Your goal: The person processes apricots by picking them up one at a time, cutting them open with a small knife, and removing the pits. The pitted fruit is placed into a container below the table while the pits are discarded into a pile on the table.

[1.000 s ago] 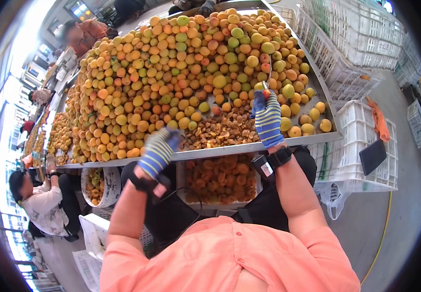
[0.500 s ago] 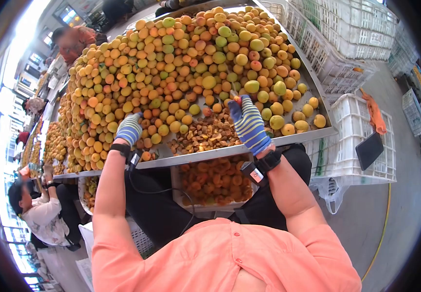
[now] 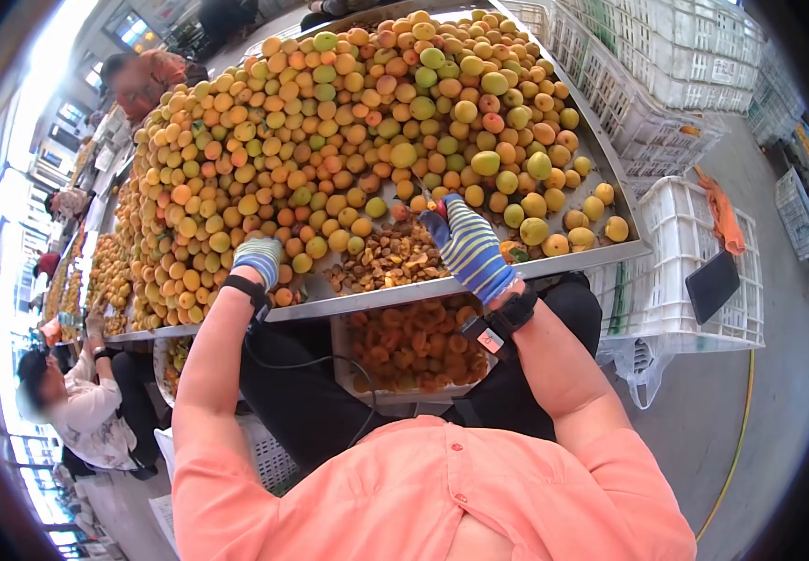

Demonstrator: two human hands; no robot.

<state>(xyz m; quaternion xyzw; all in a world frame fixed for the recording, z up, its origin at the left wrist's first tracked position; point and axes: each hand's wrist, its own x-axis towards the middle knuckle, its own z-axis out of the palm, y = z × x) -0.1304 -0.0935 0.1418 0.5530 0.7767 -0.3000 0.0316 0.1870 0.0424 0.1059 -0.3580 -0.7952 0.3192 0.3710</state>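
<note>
A huge heap of yellow and orange apricots (image 3: 348,112) covers the metal table (image 3: 404,291). My left hand (image 3: 257,257), in a striped glove, lies at the heap's near left edge with its fingers curled down over the fruit; whether it grips one is hidden. My right hand (image 3: 468,247), gloved the same way, holds a small knife (image 3: 434,203) with a red handle, blade pointing up to the far left. Between my hands lies a pile of brown pits (image 3: 381,263). Under the table edge a tray of halved apricots (image 3: 414,342) sits by my knees.
White plastic crates (image 3: 694,243) stand to the right, and more are stacked at the back right (image 3: 685,56). A dark flat device (image 3: 713,285) and an orange cloth (image 3: 722,215) lie on them. A seated person (image 3: 68,402) works at lower left, another (image 3: 143,75) at far left.
My left hand rose from below the table edge to the heap's near left side. My right hand with the knife moved left and nearer, toward the pit pile.
</note>
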